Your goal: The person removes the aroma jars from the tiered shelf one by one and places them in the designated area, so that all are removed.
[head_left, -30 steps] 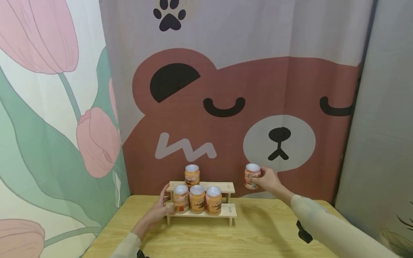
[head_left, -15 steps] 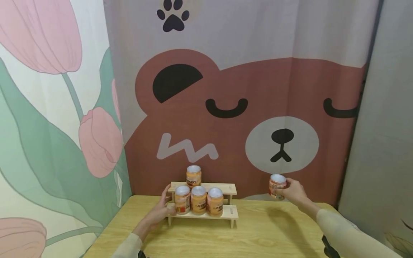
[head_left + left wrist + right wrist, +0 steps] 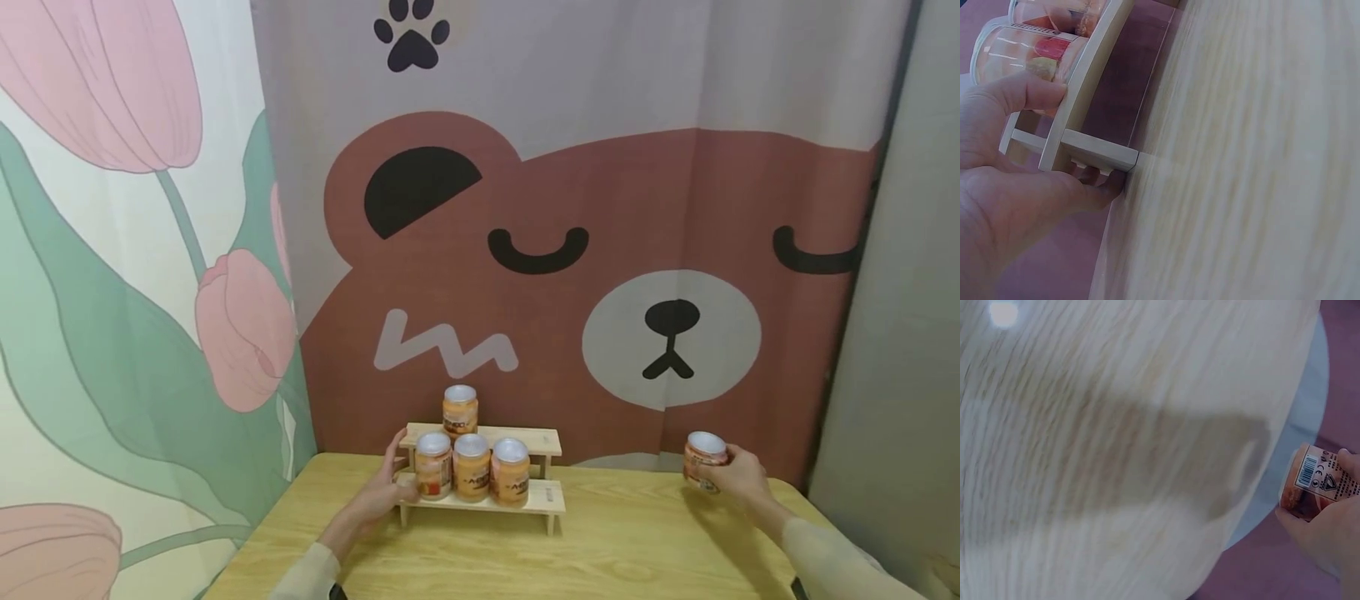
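Observation:
My right hand (image 3: 748,483) grips an orange-labelled jar (image 3: 705,461) with a pale lid, held upright above the right side of the table. In the right wrist view, the jar's label (image 3: 1316,472) shows a barcode, and a shadow lies on the table apart from it. My left hand (image 3: 375,498) holds the left end of a two-step wooden stand (image 3: 551,497); the left wrist view shows fingers around its end leg (image 3: 1100,149). Three similar jars stand in a row on the lower step, the middle one (image 3: 472,468) among them. Another jar (image 3: 460,410) stands on the upper step.
The wood-grain table (image 3: 615,550) ends at a far edge close to a curtain (image 3: 630,200) printed with a bear. A tulip-print curtain (image 3: 150,333) hangs at the left, and a grey one (image 3: 900,333) at the right.
My right hand has carried its jar to the right and down, away from the stand. My left hand keeps its hold on the stand. The head view has shifted slightly.

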`<state>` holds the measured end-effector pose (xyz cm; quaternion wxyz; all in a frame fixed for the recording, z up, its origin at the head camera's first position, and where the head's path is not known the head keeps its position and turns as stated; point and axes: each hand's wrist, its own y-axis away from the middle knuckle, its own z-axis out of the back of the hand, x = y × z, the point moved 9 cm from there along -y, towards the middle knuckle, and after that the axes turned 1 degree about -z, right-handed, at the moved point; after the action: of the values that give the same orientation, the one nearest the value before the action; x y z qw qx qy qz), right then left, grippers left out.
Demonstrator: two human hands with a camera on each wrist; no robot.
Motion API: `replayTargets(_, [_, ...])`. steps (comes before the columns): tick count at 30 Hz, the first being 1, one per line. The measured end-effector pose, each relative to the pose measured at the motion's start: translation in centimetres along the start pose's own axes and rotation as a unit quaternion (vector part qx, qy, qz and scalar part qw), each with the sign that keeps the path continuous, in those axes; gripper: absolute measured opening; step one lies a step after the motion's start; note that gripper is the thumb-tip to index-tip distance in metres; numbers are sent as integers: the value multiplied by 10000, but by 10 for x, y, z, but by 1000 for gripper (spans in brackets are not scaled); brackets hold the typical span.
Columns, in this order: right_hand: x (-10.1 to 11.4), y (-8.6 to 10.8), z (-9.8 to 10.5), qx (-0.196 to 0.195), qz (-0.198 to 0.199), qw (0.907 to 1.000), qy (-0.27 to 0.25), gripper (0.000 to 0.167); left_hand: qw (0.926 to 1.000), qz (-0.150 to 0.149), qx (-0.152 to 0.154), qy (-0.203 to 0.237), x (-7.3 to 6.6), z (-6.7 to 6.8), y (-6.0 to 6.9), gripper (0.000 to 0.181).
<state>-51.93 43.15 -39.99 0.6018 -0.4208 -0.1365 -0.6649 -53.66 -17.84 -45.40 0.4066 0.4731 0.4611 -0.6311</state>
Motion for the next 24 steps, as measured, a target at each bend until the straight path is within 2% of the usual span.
replayTargets(6, [-34,-6,8,-514,-242,9984,-40,81,10000,10,18,-7,1,1,0,125])
replayTargets(10, [-51,-8,14,-724,-369,9967,38,80,10000,1,60,-37,2,1,-1,125])
replayTargets(17, [-63,-8,23,-887,-538,9943,231,81,10000,45,-18,16,1,1,0,124])
replayTargets(24, [-76,-6,29,-943,-776,9922,263,86,9999,88,36,102,0,0,0,126])
